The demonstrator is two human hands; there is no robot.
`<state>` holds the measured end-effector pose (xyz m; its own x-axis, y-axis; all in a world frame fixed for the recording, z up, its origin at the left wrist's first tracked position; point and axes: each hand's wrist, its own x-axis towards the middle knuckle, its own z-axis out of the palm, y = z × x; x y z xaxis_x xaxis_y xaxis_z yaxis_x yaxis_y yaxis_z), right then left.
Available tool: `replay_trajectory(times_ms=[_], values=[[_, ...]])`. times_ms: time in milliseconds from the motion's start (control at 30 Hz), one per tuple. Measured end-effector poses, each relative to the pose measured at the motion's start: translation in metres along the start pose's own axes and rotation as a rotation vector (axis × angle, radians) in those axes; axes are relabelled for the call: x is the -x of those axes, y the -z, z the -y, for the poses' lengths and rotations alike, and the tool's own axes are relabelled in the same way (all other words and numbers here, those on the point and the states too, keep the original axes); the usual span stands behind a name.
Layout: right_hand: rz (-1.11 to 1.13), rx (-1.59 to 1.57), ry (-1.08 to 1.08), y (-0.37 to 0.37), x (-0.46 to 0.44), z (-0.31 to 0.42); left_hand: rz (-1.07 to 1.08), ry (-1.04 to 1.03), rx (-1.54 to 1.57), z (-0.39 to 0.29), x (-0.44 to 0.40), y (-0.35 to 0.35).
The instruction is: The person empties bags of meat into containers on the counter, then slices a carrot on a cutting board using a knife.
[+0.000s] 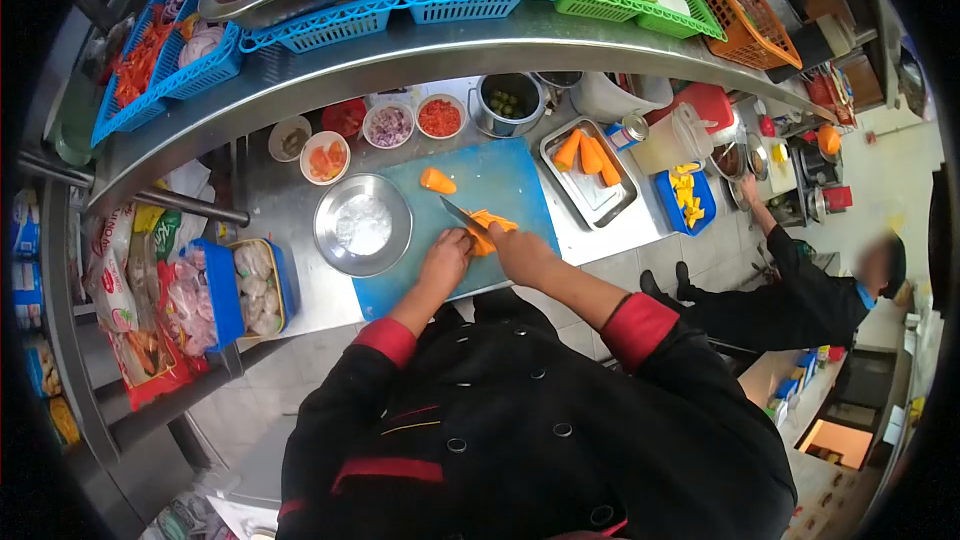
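Note:
On a blue cutting board (pixel 512 170), my right hand (pixel 525 256) is wrapped round the handle of a knife (pixel 461 213), its blade pointing up and to the left. Cut orange carrot strips (pixel 490 218) lie along the blade and under my right hand. My left hand (pixel 447 260) is closed beside the blade, fingertips bent down at the carrot; what they press on is mostly hidden. A thick carrot piece (pixel 437 180) lies farther back on the board. Left of it, a round metal bowl (pixel 345 252) overlaps the board's edge.
Small bowls of chopped red pieces (pixel 440 118) and diced onion (pixel 388 126) line the back, beside a metal pot (pixel 480 120). To the right are a metal tray (pixel 590 202) with peeled carrots and a blue container (pixel 705 212). A shelf (pixel 500 48) crosses overhead. Another person (pixel 790 290) stands right.

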<state>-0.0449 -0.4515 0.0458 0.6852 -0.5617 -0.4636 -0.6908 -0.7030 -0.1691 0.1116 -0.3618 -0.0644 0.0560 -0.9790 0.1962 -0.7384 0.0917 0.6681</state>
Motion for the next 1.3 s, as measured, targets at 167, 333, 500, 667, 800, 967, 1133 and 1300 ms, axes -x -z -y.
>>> replay_trajectory(times_ms=[167,333,500,667,800,967,1133,1300], values=[[-0.189,-0.071,0.003,-0.036,-0.022,-0.001,0.013,0.017,0.008,-0.004,-0.004,0.009],[-0.009,-0.079,-0.033,-0.001,0.006,0.005,0.049,0.036,-0.024,-0.003,0.0,0.005],[-0.175,-0.168,0.047,-0.034,-0.026,-0.003,-0.017,-0.007,-0.079,0.01,-0.001,-0.01],[0.011,-0.136,-0.038,0.0,0.006,0.003,-0.03,-0.01,0.002,0.001,0.001,0.006],[-0.262,-0.142,0.051,-0.047,-0.025,0.003,0.013,-0.02,-0.001,0.008,-0.001,-0.001],[-0.083,-0.091,0.046,-0.019,-0.01,0.002,-0.025,-0.019,0.031,0.004,0.002,0.002],[-0.218,-0.174,0.07,-0.034,-0.028,0.003,-0.032,-0.019,0.071,0.006,0.005,0.004],[-0.043,-0.104,-0.025,-0.031,-0.004,0.001,-0.043,0.027,0.089,0.003,0.005,0.001]])
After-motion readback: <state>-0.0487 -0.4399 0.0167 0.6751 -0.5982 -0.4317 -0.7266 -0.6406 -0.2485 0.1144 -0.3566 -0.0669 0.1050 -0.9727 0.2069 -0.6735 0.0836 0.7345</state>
